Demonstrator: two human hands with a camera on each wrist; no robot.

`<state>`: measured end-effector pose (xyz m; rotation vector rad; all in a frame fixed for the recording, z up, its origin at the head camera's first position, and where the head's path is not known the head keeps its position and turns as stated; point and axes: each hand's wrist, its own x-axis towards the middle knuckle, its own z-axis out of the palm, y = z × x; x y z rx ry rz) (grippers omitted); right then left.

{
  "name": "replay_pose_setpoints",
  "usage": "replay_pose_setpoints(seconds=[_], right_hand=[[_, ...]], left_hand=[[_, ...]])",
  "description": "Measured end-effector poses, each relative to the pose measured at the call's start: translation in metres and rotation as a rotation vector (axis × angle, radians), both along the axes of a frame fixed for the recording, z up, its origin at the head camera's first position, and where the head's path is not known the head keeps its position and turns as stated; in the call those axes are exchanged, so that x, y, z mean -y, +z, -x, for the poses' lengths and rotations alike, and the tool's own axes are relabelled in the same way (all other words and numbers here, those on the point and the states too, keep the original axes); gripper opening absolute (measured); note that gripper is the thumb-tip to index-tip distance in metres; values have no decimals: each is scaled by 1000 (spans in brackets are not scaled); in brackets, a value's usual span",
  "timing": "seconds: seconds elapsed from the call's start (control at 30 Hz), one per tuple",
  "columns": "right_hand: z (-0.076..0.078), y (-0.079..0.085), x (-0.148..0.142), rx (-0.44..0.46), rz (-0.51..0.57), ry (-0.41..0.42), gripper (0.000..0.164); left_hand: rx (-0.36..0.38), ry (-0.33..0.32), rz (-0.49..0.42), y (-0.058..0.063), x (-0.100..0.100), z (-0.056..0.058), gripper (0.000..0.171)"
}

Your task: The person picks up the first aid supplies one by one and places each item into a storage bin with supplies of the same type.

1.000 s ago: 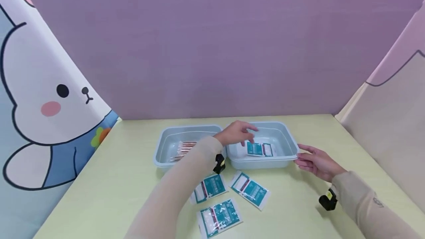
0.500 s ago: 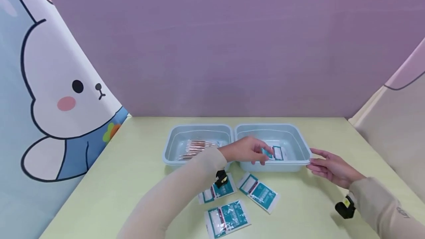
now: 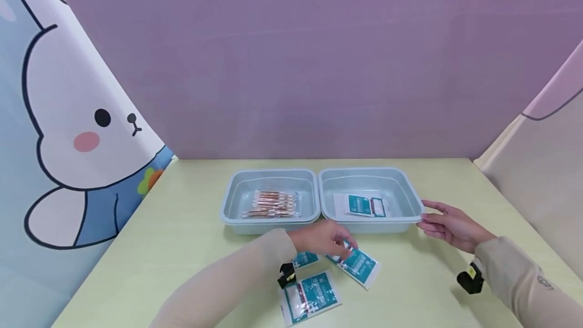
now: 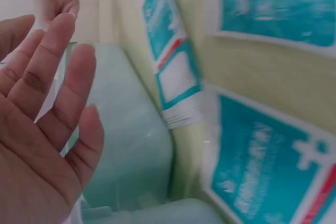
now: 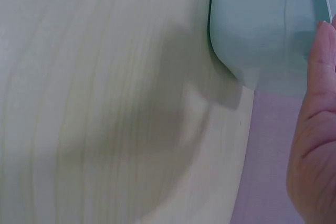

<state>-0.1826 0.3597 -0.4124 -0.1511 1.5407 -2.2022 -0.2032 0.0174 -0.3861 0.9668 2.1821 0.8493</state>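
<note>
My left hand hovers over a flat teal-and-white sealed packet on the table. Its fingers are loosely bent with nothing between them, as the left wrist view shows. Two similar packets lie close by, a nearer packet and another packet partly hidden under the wrist. At the right, my right hand holds the front right corner of a light blue plastic basin, thumb and fingers at its rim. Inside that basin lie more teal-and-white packets.
A matching plastic basin stands side by side with the first, holding a clear pack of reddish-brown stick swabs. Behind the pale yellow table rises a purple backdrop. A cartoon rabbit panel closes off the left side.
My left hand has come back from over the right basin, down toward me, to the packets on the table. The right hand stays at the basin's corner.
</note>
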Motion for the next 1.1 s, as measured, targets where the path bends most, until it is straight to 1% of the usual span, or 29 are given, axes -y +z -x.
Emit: replay_pose_setpoints(seconds=[0.13,0.23,0.27,0.37,0.4,0.5,0.57,0.63,0.67,0.73,0.87,1.0,1.1], right_hand=[[0,-2,1,-15,5,-3,32],[0,-4,3,-16,-6,-9,30],[0,-5,3,-13,-15,-11,30],[0,-4,4,-5,-40,-24,27],[0,-4,3,-7,-41,-26,27],[0,-2,1,-15,-42,-23,28],[0,0,1,-16,-36,-15,29],[0,1,0,-18,-28,-10,30],[1,1,0,-16,-25,-8,30],[1,2,0,-10,-27,-11,31],[0,3,1,1,-34,-14,30],[0,4,1,15,-53,-23,26],[0,3,0,27,-64,-25,26]], left_hand=[[-174,-67,125,-9,7,-8,22],[-253,-77,218,-16,16,-16,23],[-266,-72,240,-18,20,-18,23],[-264,-22,278,-22,32,-23,23],[-272,5,287,-23,36,-24,23],[-285,136,311,-25,49,-28,23],[-308,224,334,-26,58,-31,23],[-318,282,362,-25,67,-34,23],[-322,294,379,-25,71,-35,23],[-303,310,399,-25,79,-38,24],[-260,315,421,-28,94,-46,26],[-240,319,405,-35,101,-54,26],[-237,325,391,-39,103,-57,26]])
